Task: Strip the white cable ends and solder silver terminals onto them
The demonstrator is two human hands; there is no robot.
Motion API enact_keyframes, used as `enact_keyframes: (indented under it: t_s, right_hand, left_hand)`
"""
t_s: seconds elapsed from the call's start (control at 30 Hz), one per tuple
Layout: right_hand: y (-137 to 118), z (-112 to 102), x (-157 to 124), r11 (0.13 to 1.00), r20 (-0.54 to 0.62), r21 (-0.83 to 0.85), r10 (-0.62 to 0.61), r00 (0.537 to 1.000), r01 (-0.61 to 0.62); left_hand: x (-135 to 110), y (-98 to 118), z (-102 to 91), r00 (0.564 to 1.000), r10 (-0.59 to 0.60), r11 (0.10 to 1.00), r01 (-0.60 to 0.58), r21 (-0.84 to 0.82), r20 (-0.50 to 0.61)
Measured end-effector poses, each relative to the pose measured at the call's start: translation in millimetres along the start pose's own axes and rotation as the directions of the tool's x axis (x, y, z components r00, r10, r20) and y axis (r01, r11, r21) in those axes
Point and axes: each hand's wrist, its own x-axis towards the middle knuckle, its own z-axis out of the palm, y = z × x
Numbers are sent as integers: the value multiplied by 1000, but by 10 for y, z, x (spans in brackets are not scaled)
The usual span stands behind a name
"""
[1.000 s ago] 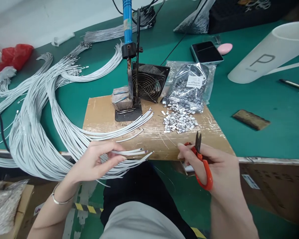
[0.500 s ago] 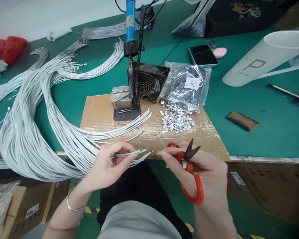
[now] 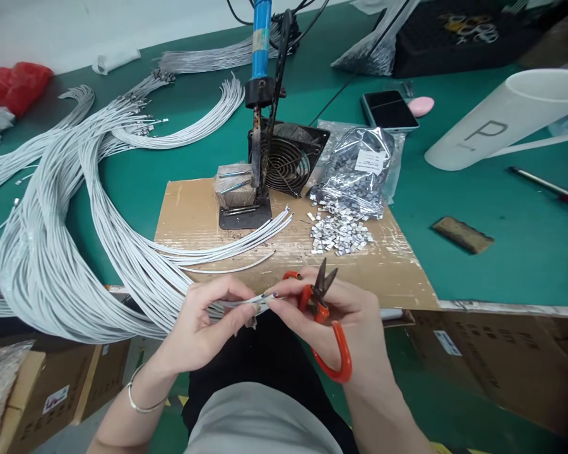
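Observation:
Thin white cables (image 3: 259,299) are pinched near their ends between the thumb and fingers of my left hand (image 3: 213,321). My right hand (image 3: 341,315) has orange-handled scissors (image 3: 320,310) looped on its fingers, the blades slightly parted and pointing up and away. Its thumb and forefinger meet at the cable ends, right beside my left fingertips. The exact pinch there is partly hidden by the fingers. A large bundle of white cables (image 3: 118,252) runs from the left under my left hand. More cable ends (image 3: 265,231) lie on the cardboard (image 3: 184,211) beyond my hands.
A blue-handled soldering iron (image 3: 261,44) stands upright over a block (image 3: 234,189), beside a black fan (image 3: 286,162). Small metal pieces (image 3: 341,233) lie before a clear bag (image 3: 355,173). To the right are a phone (image 3: 389,110), a white jug (image 3: 492,126) and a brown strip (image 3: 462,234).
My right hand, with the scissors, has moved left, so its fingertips now meet the cable ends at my left hand. The view has shifted slightly.

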Motion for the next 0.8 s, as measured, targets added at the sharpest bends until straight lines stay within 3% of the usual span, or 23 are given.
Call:
enact_keyframes:
  t_s: [0.1, 0.27, 0.6, 0.8]
  right_hand:
    - [23, 6, -1, 1000, 12, -5, 2, 1000, -2]
    - [72, 27, 20, 1000, 43, -17, 7, 999, -6]
    - [53, 122, 119, 959, 28, 244, 139, 990, -142]
    - [134, -48, 186, 942, -184, 293, 221, 958, -161]
  left_hand:
    - [-5, -10, 39, 999, -1, 999, -2, -45, -48]
    - [-14, 2, 87, 998, 28, 999, -26, 30, -58]
    - [-11, 29, 85, 995, -90, 996, 90, -5, -50]
    - [-68, -49, 18, 982, -188, 977, 184, -110, -25]
